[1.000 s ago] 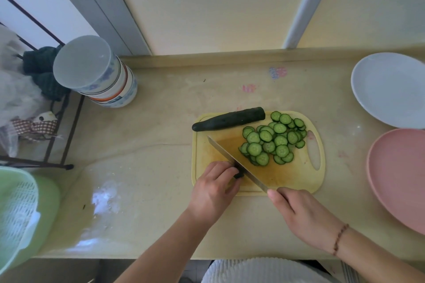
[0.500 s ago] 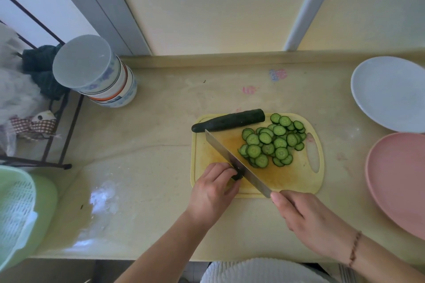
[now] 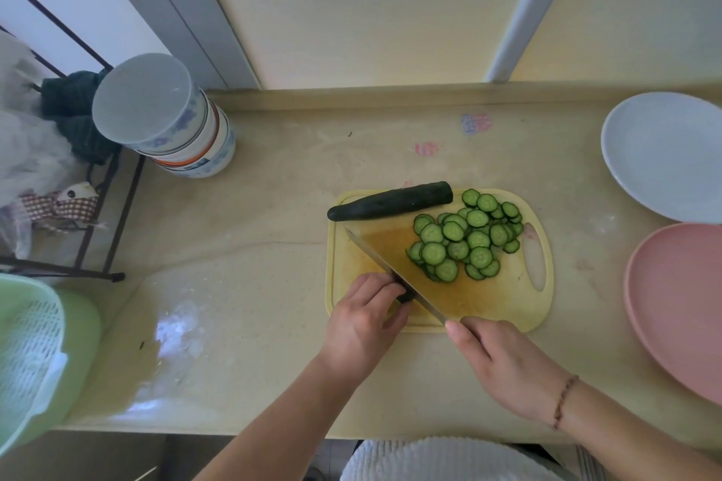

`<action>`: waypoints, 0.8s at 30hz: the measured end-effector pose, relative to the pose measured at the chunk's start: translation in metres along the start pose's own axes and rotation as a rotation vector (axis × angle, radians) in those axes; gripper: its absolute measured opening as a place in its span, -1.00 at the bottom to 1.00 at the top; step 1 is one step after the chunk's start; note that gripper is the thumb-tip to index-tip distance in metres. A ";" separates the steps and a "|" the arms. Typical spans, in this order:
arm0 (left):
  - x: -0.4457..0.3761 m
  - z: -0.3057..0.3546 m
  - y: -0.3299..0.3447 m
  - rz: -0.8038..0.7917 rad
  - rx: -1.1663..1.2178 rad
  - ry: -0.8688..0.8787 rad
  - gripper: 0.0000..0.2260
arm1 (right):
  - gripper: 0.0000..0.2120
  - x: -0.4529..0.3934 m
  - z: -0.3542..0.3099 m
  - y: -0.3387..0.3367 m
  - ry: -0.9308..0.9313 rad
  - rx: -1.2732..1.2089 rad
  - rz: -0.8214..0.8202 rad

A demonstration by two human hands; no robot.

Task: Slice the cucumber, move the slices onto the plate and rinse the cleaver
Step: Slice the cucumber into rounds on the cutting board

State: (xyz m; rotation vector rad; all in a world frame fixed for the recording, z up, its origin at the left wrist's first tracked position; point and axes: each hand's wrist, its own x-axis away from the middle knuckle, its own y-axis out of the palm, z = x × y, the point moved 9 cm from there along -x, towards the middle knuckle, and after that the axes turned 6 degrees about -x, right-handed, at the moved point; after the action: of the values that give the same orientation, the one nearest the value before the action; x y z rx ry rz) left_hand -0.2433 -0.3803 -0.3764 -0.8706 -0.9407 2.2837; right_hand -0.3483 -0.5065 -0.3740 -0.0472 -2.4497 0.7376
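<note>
While on board (image 3: 508, 308), slices (image 3: 465, 242); left grip (image 3: 363, 320) round cucumber stub (image 3: 406, 298), right grip (image 3: 504, 367) round cleaver (image 3: 390, 269).

**One head-worn view, steep and close over the bench**

A single wide-angle camera sits on the person's head and looks forward and down. It faces the wall behind the bench (image 3: 273, 215), whose straight edges bow outward toward the frame borders. The cutting board (image 3: 504, 305) lies just right of centre, near the lens. Both forearms enter from the bottom edge, with the person's own clothing just below. No second view shares the scene.
</note>
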 end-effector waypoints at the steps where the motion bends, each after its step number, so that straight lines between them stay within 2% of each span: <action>1: 0.001 0.000 0.000 -0.002 -0.002 0.002 -0.86 | -0.44 -0.003 0.001 0.001 -0.003 0.005 -0.004; 12: 0.001 0.001 -0.003 0.004 -0.023 0.001 -0.85 | -0.46 0.010 -0.007 -0.013 -0.015 -0.107 -0.011; 19: 0.001 0.001 -0.002 0.003 -0.016 -0.012 -0.85 | -0.33 0.015 -0.009 -0.014 -0.032 -0.100 0.018; 24: 0.001 0.001 -0.003 0.013 -0.009 -0.009 -0.86 | -0.44 0.015 -0.011 -0.011 -0.006 -0.064 -0.001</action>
State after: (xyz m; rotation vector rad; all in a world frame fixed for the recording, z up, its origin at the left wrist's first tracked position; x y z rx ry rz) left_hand -0.2438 -0.3783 -0.3742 -0.8729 -0.9525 2.2982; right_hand -0.3533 -0.5078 -0.3531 -0.0686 -2.4781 0.6600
